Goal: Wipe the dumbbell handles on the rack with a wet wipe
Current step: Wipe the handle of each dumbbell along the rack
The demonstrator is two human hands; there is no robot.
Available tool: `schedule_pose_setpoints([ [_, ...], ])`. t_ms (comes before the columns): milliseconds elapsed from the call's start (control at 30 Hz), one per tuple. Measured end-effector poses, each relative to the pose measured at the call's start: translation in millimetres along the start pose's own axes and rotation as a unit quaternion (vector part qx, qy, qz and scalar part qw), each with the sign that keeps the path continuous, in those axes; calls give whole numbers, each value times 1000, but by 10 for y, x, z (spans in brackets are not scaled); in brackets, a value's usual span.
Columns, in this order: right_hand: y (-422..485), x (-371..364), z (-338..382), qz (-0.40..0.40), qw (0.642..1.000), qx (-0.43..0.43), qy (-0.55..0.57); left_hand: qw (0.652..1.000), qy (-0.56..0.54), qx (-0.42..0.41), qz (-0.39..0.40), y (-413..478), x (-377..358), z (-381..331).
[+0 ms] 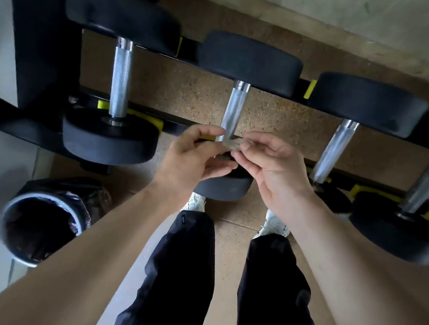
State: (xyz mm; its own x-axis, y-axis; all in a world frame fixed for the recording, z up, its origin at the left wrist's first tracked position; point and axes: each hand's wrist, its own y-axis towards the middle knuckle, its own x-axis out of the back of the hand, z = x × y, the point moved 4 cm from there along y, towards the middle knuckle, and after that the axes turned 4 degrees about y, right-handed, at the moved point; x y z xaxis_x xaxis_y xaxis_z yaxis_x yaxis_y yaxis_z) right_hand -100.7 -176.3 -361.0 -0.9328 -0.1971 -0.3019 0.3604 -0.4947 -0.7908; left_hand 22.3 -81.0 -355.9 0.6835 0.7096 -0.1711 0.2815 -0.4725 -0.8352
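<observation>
The left hand (pixel 195 153) and right hand (pixel 269 162) hide most of the wet wipe (pixel 231 144) and the second dumbbell handle's (pixel 233 109) lower end

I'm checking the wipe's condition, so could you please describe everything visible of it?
The wet wipe is a small, pale, translucent scrap, bunched rather than spread flat. The left hand and right hand pinch it between their fingertips, in front of the second dumbbell handle's lower end. Whether it touches the handle cannot be told.
</observation>
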Motion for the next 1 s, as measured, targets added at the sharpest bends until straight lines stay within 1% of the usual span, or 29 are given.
schedule_pose_setpoints([
  [100, 2, -106, -56, -20, 998, 18, -48, 999, 42, -26, 18, 9, 100, -30],
  [167, 21, -142, -88, -29, 996, 26, -82, 993, 105, -60, 13, 54, 162, -20],
  [233, 66, -142, -102, -38, 987, 44, -152, 976, 190, -108, -6, 130, 235, -25],
  [300, 151, -108, -91, -46, 967, 73, -239, 943, 292, -159, -25, 236, 293, -73],
  [333, 201, -89, -78, -46, 962, 84, -256, 921, 343, -180, -31, 300, 306, -117],
  [433, 380, -91, -20, -34, 963, 101, -249, 848, 468, -240, -60, 501, 312, -300],
  [467, 443, -103, 6, -27, 962, 108, -249, 831, 489, -257, -71, 578, 299, -355],
  [500, 502, -117, 33, -20, 961, 118, -251, 822, 496, -269, -78, 658, 282, -404],
  [533, 557, -122, 61, -18, 958, 130, -254, 823, 492, -274, -81, 731, 262, -446],
  [567, 606, -116, 89, -20, 955, 143, -257, 831, 477, -274, -79, 796, 241, -482],
  [667, 725, -80, 116, -33, 951, 177, -253, 875, 397, -266, -81, 950, 224, -498],
  [767, 794, -42, 101, -102, 945, 197, -239, 903, 328, -258, -103, 994, 172, -394],
  [867, 873, -18, 95, -173, 933, 215, -231, 901, 309, -272, -138, 988, 47, -337],
  [1000, 952, -57, 91, -249, 906, 258, -225, 896, 269, -292, -198, 1052, -77, -396],
])
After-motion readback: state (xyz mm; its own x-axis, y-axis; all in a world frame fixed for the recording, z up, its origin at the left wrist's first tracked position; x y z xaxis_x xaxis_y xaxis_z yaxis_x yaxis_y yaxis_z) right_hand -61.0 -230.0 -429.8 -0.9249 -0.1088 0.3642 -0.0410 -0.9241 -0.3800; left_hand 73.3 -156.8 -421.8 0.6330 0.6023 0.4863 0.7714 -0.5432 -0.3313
